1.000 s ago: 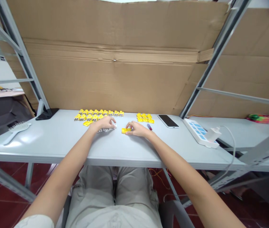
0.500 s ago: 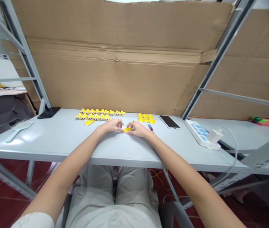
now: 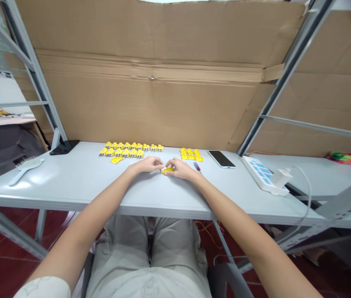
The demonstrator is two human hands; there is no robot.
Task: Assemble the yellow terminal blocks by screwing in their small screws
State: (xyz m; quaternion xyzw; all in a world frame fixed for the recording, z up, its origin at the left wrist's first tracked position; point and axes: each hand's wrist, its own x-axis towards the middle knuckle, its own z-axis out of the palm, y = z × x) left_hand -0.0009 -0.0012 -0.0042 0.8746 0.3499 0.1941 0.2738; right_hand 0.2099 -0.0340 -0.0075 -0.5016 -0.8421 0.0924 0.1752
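Observation:
My left hand [image 3: 146, 164] and my right hand [image 3: 179, 168] meet at the middle of the grey table [image 3: 76, 186]. Between their fingertips lies a small yellow plastic part [image 3: 166, 169], which both hands pinch against the tabletop. A small white piece that the left hand brought over is hidden at the fingertips. Behind the left hand stand two rows of several yellow parts [image 3: 130, 149]. One loose yellow part [image 3: 116, 160] lies to their front left. A smaller cluster of yellow parts [image 3: 190, 154] sits behind my right hand.
A red-tipped pen [image 3: 196, 166] lies right of my right hand, then a black phone [image 3: 221, 158] and a white power strip with a charger [image 3: 266, 178]. A white hairbrush [image 3: 25, 169] lies at the far left. Cardboard backs the table between metal rack posts.
My left hand moved right from the white pieces to the yellow part and joined my right hand there. The right hand stayed put.

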